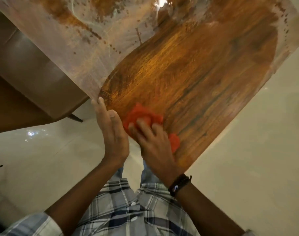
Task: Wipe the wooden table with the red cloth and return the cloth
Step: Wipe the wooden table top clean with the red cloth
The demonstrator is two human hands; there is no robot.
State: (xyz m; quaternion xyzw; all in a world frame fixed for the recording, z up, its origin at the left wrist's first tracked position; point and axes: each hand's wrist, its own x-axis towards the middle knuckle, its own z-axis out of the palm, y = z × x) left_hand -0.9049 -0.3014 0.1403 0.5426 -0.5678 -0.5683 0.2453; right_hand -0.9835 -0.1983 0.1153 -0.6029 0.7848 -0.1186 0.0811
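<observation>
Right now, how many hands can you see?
2. The left hand is at the wooden table's near edge, fingers straight. The right hand presses the red cloth onto the table beside it.

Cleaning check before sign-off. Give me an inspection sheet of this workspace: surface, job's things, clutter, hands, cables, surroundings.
Surface: wooden table; the near part shows bare amber grain, while the far and left parts carry a whitish film with dark spots.
Job's things: red cloth, bunched on the table by its near corner.
Clutter: nothing seen.
Hands: right hand presses on the cloth, fingers spread and blurred; left hand is flat, fingers straight, against the table's edge beside the cloth.
Cables: nothing seen.
Surroundings: brown seat at the left; pale floor; dark wristband on the right wrist.
</observation>
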